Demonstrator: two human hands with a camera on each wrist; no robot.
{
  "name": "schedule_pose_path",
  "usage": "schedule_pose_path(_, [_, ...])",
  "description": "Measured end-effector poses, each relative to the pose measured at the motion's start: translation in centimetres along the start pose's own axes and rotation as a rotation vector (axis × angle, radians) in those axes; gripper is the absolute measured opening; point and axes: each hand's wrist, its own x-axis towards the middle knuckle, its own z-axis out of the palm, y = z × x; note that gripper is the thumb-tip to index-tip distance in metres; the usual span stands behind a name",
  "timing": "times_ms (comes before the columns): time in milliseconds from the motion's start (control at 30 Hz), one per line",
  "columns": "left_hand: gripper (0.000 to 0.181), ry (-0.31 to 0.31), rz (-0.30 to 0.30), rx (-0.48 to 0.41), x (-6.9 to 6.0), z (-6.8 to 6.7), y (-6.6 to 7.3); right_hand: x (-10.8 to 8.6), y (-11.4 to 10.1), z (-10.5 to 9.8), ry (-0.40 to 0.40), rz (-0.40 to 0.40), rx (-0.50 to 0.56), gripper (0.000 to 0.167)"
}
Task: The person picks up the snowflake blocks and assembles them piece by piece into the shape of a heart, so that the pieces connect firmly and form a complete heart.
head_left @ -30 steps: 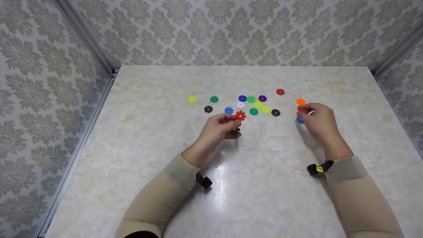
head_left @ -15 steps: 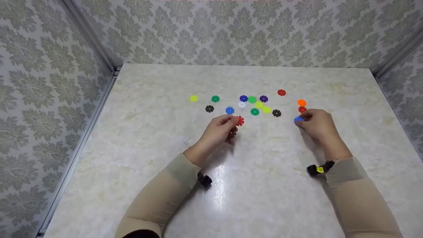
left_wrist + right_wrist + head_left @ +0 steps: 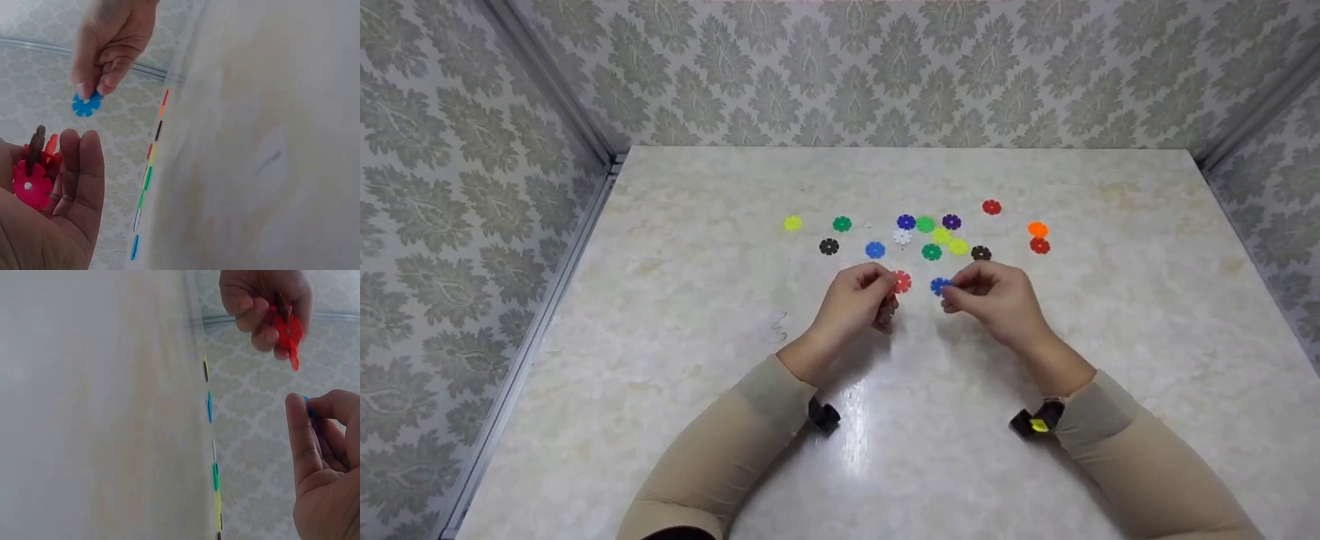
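Note:
My left hand point(image 3: 847, 304) holds a small cluster of notched plastic discs joined at their slots. In the left wrist view a red disc point(image 3: 32, 190) faces the camera, and a dark brown disc point(image 3: 35, 149) stands at an angle to it. More red shows behind them, partly hidden by the fingers. Across a short gap to the right, my right hand point(image 3: 997, 304) pinches a single blue disc point(image 3: 939, 286) between thumb and index finger. The blue disc and the red disc point(image 3: 902, 282) are apart, both held above the table.
Loose notched discs lie flat beyond the hands, including a white disc point(image 3: 902, 237), an orange disc point(image 3: 1037, 229) touching a red one, and a black disc point(image 3: 981, 253) near the right fingers. A thin squiggly strand point(image 3: 779, 327) lies left on the marbled table point(image 3: 675, 247).
My right hand took the blue disc from below the orange and red discs at the right and carried it left, close to the left hand. The left hand's cluster has lowered and turned slightly.

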Motion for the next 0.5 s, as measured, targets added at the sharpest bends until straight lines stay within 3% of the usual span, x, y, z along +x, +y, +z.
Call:
schedule_pose_path(233, [0.023, -0.030, 0.029, -0.021, -0.7, 0.8, -0.4, -1.5, 0.1, 2.4, -0.016, -0.138, 0.059, 0.007])
schedule_pose_path(500, [0.025, -0.045, 0.062, -0.037, -0.7, 1.1, 0.0, -1.3, -0.2, 2.6, -0.021, -0.240, 0.054, 0.004])
